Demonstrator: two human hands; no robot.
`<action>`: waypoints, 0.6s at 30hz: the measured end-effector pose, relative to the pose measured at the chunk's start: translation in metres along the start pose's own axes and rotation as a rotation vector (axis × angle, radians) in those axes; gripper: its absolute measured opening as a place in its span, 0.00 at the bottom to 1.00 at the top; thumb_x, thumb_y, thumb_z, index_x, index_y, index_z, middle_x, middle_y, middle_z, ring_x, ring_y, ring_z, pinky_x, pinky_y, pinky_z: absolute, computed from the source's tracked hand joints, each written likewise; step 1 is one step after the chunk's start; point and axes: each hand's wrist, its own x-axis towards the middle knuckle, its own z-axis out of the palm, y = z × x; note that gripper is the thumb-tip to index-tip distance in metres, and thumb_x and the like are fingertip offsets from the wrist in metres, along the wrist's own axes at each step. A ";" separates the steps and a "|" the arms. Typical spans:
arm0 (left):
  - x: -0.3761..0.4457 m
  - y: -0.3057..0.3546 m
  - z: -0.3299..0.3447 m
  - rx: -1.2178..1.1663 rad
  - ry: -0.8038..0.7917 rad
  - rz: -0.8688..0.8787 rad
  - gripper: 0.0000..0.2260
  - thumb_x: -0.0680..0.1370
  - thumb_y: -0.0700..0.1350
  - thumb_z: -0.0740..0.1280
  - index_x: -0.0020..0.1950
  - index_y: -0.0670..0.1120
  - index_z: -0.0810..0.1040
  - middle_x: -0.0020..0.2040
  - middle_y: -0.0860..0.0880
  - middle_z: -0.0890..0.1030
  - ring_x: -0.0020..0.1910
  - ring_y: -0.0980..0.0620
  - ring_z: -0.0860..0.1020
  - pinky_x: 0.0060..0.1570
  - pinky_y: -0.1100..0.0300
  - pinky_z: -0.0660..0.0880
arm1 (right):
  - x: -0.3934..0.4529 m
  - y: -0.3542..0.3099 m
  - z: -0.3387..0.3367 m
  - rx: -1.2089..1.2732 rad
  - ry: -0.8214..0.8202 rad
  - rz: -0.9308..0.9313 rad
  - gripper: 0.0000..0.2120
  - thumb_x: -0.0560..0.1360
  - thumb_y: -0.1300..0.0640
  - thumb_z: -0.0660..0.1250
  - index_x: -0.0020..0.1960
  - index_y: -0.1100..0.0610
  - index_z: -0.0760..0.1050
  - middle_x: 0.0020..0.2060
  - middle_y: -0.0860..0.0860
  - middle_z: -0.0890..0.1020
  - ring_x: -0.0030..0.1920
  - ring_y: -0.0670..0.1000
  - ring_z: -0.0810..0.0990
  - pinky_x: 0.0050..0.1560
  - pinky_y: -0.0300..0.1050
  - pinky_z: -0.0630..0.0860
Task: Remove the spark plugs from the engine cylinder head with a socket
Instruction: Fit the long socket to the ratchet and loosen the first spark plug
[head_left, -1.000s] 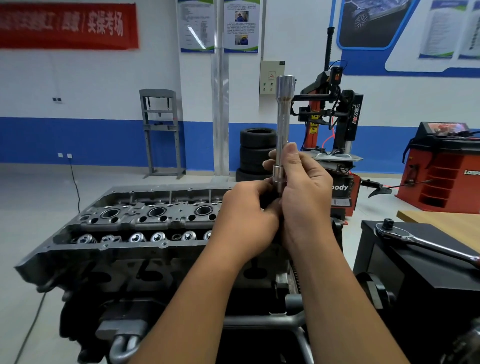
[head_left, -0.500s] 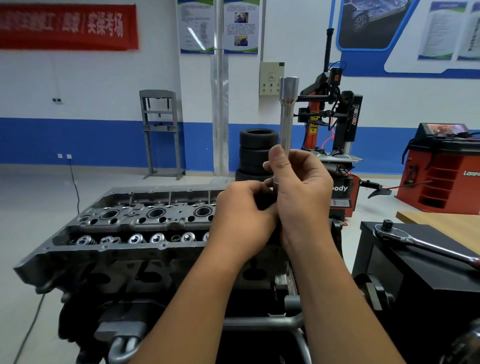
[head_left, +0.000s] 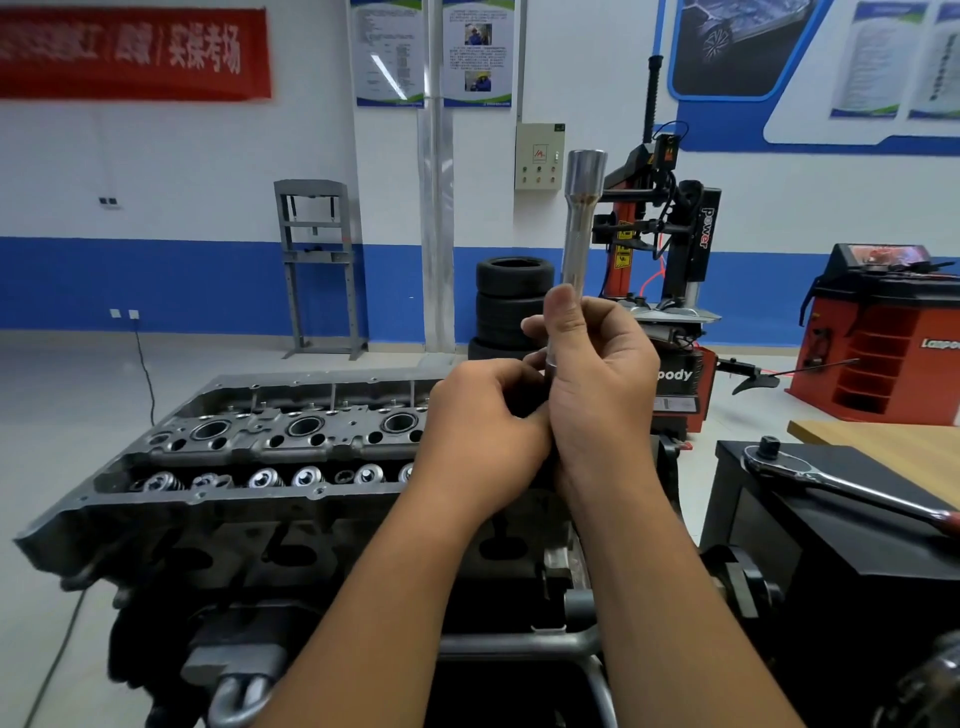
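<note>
- Head view, the only one I have: my right hand (head_left: 597, 384) is curled round the lower shaft of the long socket (head_left: 579, 244), thumb pressed up its near side, so the tool stands upright with its wide end well above the fist
- Just left of that hand and touching it, my left hand (head_left: 483, 431) is bunched tight at the socket's lower end, fingers curled on something there
- Cylinder head (head_left: 249, 457) lies left of and beyond the left hand, plug wells open to view; the ratchet (head_left: 831, 480) rests on the black cabinet (head_left: 852, 530), well to the right of the right hand
- Risk, as I judge it: if the left fingers are working a plug free, a sudden release could drop it onto the head or floor, cracking its insulator; a loose right grip would let the socket slide down
- Hidden: the socket's lower end and whatever the left fingers pinch sit behind both hands, so I cannot tell if a spark plug is there; the well nearest the hands is covered by the left hand
</note>
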 end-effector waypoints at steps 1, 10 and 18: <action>0.000 0.001 -0.001 -0.015 -0.032 -0.001 0.08 0.79 0.40 0.73 0.50 0.54 0.86 0.44 0.55 0.88 0.45 0.59 0.85 0.49 0.52 0.85 | 0.000 0.000 0.000 -0.011 0.000 -0.009 0.17 0.72 0.39 0.70 0.45 0.54 0.79 0.38 0.49 0.85 0.35 0.48 0.79 0.42 0.47 0.78; -0.001 0.001 0.000 0.020 0.022 -0.016 0.06 0.77 0.40 0.76 0.50 0.51 0.86 0.44 0.53 0.87 0.44 0.56 0.85 0.49 0.50 0.85 | 0.000 -0.001 0.000 0.006 -0.008 -0.005 0.16 0.72 0.41 0.74 0.46 0.54 0.78 0.37 0.49 0.84 0.35 0.52 0.76 0.41 0.52 0.78; -0.002 0.004 -0.002 -0.017 -0.084 -0.005 0.13 0.82 0.39 0.70 0.48 0.58 0.84 0.46 0.55 0.88 0.46 0.55 0.86 0.50 0.48 0.85 | 0.001 0.000 0.000 0.001 -0.029 -0.013 0.19 0.74 0.37 0.67 0.45 0.53 0.81 0.39 0.48 0.85 0.43 0.48 0.83 0.46 0.49 0.77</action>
